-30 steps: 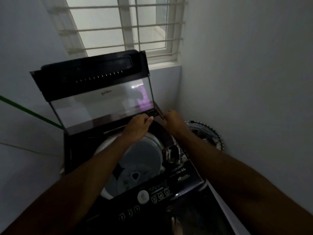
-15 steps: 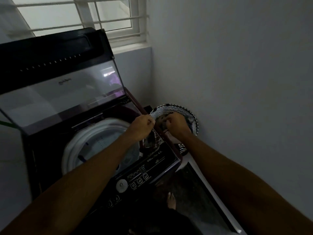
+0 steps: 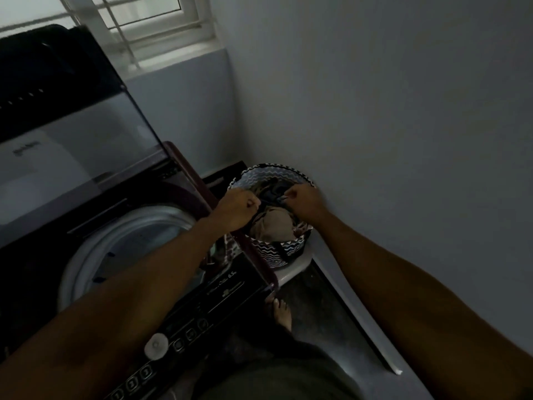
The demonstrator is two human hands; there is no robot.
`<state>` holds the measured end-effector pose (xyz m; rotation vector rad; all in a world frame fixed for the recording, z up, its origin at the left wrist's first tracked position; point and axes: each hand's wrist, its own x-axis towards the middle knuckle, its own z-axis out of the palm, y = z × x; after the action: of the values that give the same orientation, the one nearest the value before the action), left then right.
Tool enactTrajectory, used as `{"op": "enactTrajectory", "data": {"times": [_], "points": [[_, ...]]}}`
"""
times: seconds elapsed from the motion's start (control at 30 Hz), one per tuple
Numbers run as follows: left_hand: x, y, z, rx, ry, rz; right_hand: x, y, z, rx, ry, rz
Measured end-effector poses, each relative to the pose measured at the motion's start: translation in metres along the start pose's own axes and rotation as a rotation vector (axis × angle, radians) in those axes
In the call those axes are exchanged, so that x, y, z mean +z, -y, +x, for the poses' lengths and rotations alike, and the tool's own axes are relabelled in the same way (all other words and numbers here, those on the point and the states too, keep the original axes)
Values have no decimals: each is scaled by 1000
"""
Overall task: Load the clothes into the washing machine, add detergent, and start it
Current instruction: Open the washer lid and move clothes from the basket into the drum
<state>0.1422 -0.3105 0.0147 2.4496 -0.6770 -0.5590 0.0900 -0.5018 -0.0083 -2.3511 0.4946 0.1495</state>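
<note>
The clothes (image 3: 271, 223), dark and tan garments, lay heaped in a zigzag-patterned laundry basket (image 3: 284, 249) on the floor, just beside the washing machine (image 3: 219, 287) in the wall corner. Both hands reached into it: the left hand (image 3: 238, 207) and right hand (image 3: 304, 202) were curled, apparently pinching dark fabric to lift it. The machine's lid (image 3: 72, 145) stood raised, leaving the drum (image 3: 135, 238) open to receive the load.

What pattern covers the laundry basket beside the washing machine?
Black-and-white zigzag stripes on the laundry basket, seen in the head view.
</note>
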Motion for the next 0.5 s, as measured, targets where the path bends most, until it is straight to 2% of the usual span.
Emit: {"op": "enactTrajectory", "data": {"times": [0.2,0.3,0.37,0.43,0.5], "points": [[28,-6,34,-154,214,-20,9,-27,24,47,127,37],[43,2,50,-210,398,40,21,-43,37,84,157,45],[56,15,62,-270,505,97,34,-55,45,176,183,26],[66,23,72,-295,554,110,50,-66,54,254,237,45],[72,26,81,-297,537,146,65,-74,62,282,305,8]]}}
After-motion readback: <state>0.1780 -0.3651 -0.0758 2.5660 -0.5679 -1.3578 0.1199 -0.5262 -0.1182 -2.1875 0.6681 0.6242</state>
